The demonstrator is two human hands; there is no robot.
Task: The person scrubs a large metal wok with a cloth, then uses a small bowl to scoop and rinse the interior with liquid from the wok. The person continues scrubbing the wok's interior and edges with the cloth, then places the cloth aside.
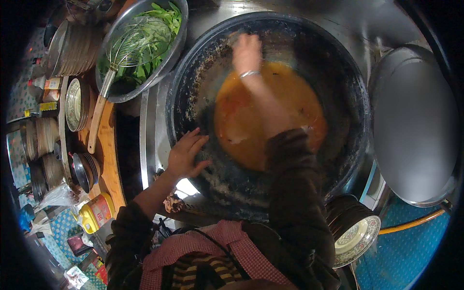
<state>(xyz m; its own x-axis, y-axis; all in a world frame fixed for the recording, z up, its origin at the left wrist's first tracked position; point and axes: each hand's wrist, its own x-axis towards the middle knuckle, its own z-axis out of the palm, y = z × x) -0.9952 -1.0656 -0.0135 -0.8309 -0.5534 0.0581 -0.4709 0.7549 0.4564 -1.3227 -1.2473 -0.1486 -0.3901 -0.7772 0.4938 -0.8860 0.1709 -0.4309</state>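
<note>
A large black wok (357,145) sits before me, with cloudy orange-brown liquid (232,123) pooled in its bottom. My right hand (247,52), wearing a silver bracelet (250,73), reaches across the pool to the wok's far inner wall. Motion blurs its fingers, and whether something lies under them cannot be told. Over the wok's near left edge, my left hand (186,154) is spread with its fingers apart and nothing in it. Pale crust marks the wok's upper left wall.
At upper left, a metal basin (145,85) holds leafy greens (174,18) under a wire skimmer (108,78). Bowls (74,105) and a yellow jug (96,212) stand on the left. A large metal lid (415,134) is at right, above stacked patterned plates (357,241).
</note>
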